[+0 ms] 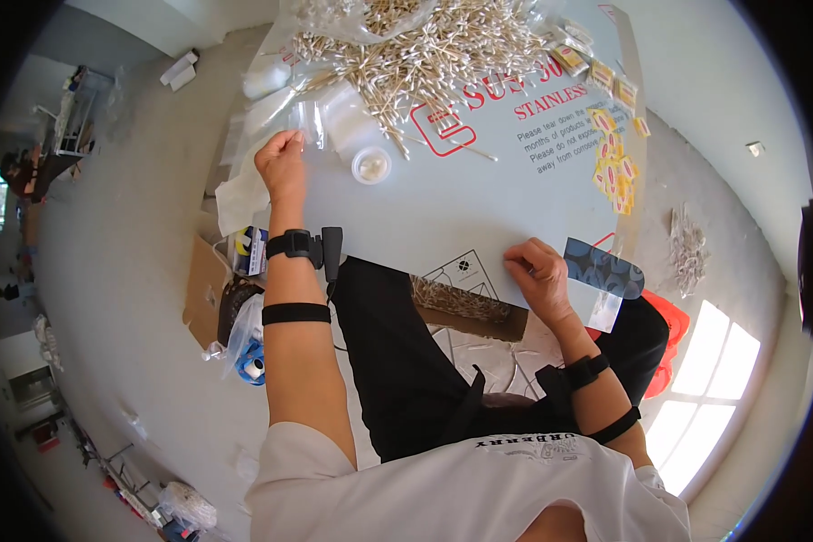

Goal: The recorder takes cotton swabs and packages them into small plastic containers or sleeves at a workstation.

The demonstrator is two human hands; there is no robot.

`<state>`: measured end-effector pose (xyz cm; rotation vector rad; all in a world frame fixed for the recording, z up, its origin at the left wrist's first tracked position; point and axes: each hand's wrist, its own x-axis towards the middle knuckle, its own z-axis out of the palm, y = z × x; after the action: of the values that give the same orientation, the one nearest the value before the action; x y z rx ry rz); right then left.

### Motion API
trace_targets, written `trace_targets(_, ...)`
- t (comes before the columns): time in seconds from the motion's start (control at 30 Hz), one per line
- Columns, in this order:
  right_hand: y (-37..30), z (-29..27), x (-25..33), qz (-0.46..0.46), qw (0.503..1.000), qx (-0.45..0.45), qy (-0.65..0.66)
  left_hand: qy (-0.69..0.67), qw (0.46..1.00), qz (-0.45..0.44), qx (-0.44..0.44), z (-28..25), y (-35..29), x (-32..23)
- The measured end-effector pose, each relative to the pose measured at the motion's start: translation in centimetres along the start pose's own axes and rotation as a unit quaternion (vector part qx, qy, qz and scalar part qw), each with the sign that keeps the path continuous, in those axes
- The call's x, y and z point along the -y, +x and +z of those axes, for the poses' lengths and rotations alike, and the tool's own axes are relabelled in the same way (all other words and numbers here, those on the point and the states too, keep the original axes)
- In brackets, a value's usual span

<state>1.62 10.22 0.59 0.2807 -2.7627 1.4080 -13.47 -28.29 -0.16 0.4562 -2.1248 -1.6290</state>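
Observation:
My left hand [282,167] is closed, fingertips pinched, at the left of the grey tabletop [443,208]. Its fingertips are right beside clear plastic bags [343,116]; whether they grip one I cannot make out. A small round tub [371,165] with whitish contents stands to the right of that hand. Near the table's front edge, my right hand [540,275] is curled, thumb and fingers together, and anything in it is hidden. A dark patterned sheet [603,266] lies just right of it. Beyond both hands spreads a big heap of cotton swabs [443,50].
Small yellow printed cards [614,176] lie scattered along the table's right side, with small packets [569,61] farther back. Below the front edge is a cardboard box [470,307] with swabs inside. A red object [664,339] is beside my right leg; a carton [206,285] stands at the left.

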Motion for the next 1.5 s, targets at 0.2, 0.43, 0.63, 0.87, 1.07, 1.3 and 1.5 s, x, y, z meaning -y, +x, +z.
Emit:
trace_targets(0.2, 0.6, -0.8, -0.1, 0.131, 0.978, -0.015, 0.162, -0.196, 0.98, -0.013, 0.036, 1.0, -4.0, -5.6)
trace_targets(0.43, 1.1, 0.5, 1.3, 0.142, 0.963, 0.044, 0.222, -0.087, 0.99, 0.07, -0.089, 3.3, -2.1, -3.6)
trace_targets(0.63, -2.0, -0.7, -0.2, 0.179, 0.957, 0.035, 0.226, 0.121, 0.99, 0.067, 0.008, 3.2, 0.7, -2.4)
trace_targets(0.87, -1.2, -1.1, -0.3, 0.174, 0.948, 0.026, 0.265, -0.219, 0.972, -0.009, -0.082, 2.4, 0.8, -4.1)
trace_targets(1.07, -0.6, -0.6, -0.1, 0.166, 0.943, 0.018, 0.287, -0.324, 0.942, -0.071, -0.049, 2.2, 0.9, -5.6)
trace_targets(1.3, -0.7, -0.6, 0.0, 0.171, 0.945, 0.022, 0.279, -0.369, 0.922, -0.079, -0.086, 2.2, 1.6, -4.0)
trace_targets(1.5, -1.2, -0.5, -1.1, 0.183, 0.938, 0.006, 0.295, -0.013, 0.985, -0.156, -0.068, 2.7, 0.3, -1.8)
